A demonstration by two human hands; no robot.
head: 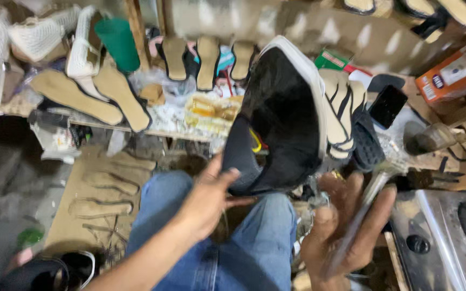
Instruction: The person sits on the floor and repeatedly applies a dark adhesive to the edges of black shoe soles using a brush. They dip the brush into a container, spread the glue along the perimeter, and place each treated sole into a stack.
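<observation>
Centrally, a large black fabric shoe upper with a white rubber edge [282, 116] stands tilted above the denim-clad lap [244, 237], its soft dark cloth wide at the bottom and narrowing toward the top. The left hand [211, 196] grips its lower edge, thumb on the black fabric and fingers curled beneath. Just right of that hand, the right hand [346, 229] is closed loosely around the shiny metal handle of a hammer [370, 196], whose blurred head points up toward the shoe. Right of this hand lies a flat, dull grey metal surface [438, 237]. Beyond both hands, a cluttered wooden shelf [152, 129] holds flat tan foam insoles [76, 99], oval and matte. Above the left hand stands a smooth green plastic cup [118, 43]; I cannot tell its contents. Far right, above the right hand, sits an orange cardboard box [457, 70].
</observation>
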